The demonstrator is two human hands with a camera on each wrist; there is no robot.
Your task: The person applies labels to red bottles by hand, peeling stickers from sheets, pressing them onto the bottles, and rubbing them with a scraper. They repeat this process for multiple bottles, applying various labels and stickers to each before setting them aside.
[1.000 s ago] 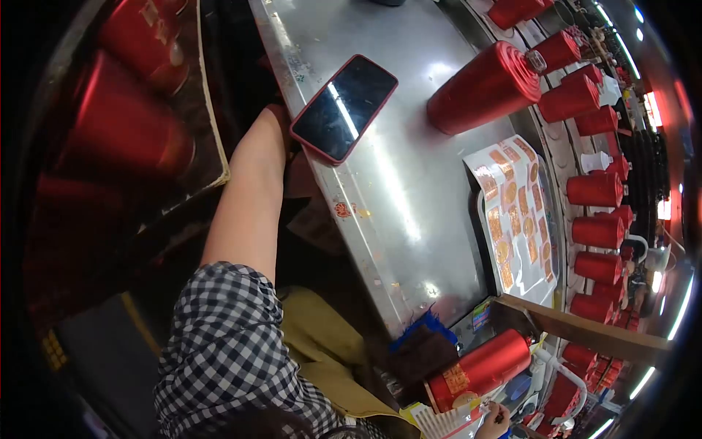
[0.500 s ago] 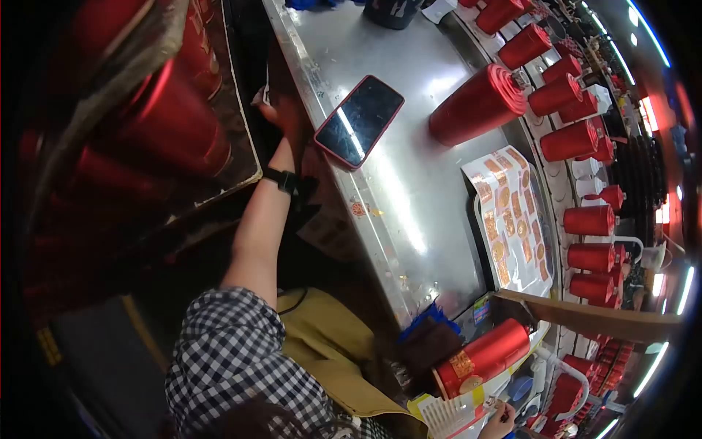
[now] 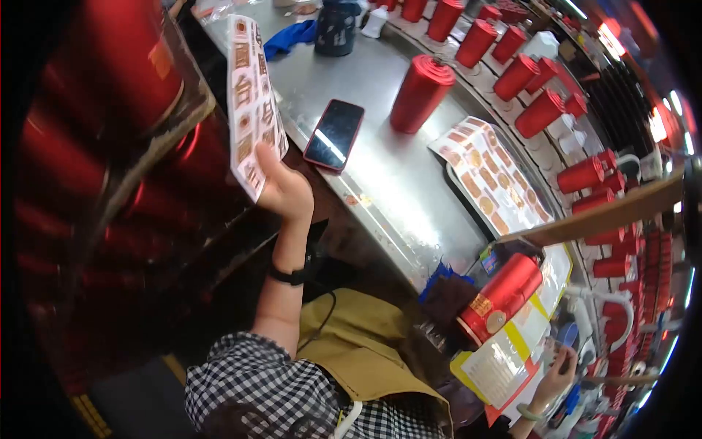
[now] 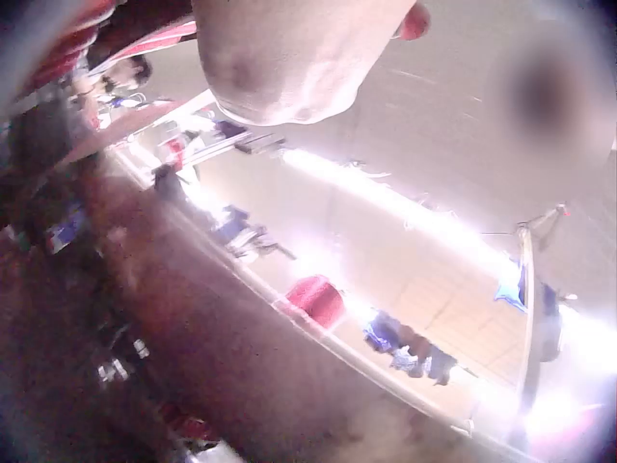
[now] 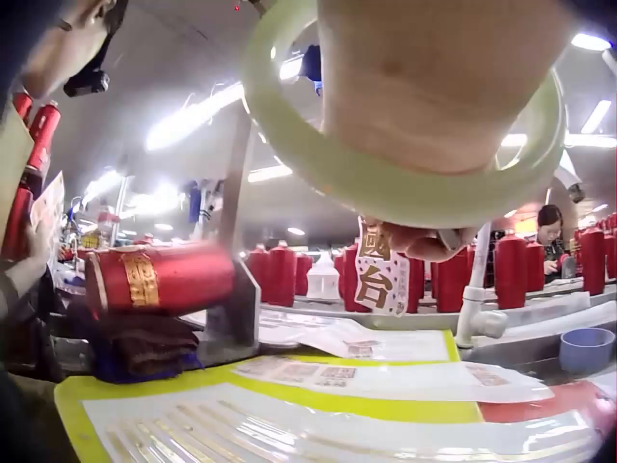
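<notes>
My left hand (image 3: 287,189), seen in the head view, grips the lower end of a sheet of gold and brown labels (image 3: 248,91), thumb on its printed face, left of the phone (image 3: 335,135). The left wrist view shows mostly the wrist (image 4: 299,63). My right hand (image 3: 559,372), with a pale bangle, is at the lower right; in the right wrist view its fingers pinch a white label with gold characters (image 5: 379,273). Nearby a red bottle (image 3: 503,298) lies on its side on a dark cloth (image 5: 149,338), beside yellow-edged sheets (image 3: 497,366).
An upright red bottle (image 3: 422,94) stands on the metal table (image 3: 395,190), beyond the phone. A tray holds another label sheet (image 3: 497,172). Rows of red bottles (image 3: 516,78) line the far side. A wooden bar (image 3: 607,212) crosses at right; large red bottles (image 3: 121,66) are at left.
My left hand has risen from beside the table edge, bringing the label sheet into sight. My right hand shows more fully at the lower right. The head view has turned.
</notes>
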